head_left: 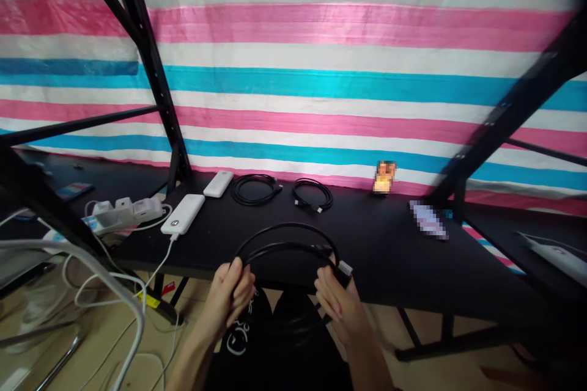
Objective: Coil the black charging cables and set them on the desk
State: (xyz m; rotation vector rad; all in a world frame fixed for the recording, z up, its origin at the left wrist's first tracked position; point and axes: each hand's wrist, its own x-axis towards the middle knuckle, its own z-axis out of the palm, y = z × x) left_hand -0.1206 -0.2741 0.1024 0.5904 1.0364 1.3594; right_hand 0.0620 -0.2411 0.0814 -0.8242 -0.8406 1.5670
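A thick black cable (288, 247) is looped into a coil between my two hands, just over the front edge of the black table (376, 256). My left hand (233, 290) is closed round the left side of the coil. On the right side, my right hand (337, 299) grips the same coil, and a connector with a silver metal end (345, 267) sticks out by the thumb. The lower part of the loop hangs in front of dark clothing and is hard to make out. Farther back on the table lie a coiled black cable (235, 190) and a smaller coiled black cable (330, 198).
White power banks (183, 215) (218, 184) lie at the table's left, one with a white cord plugged in. A power strip (114, 217) with chargers and loose white cords (137, 305) is at far left. Black metal posts (151, 67) flank the table; a striped sheet (321, 91) hangs behind.
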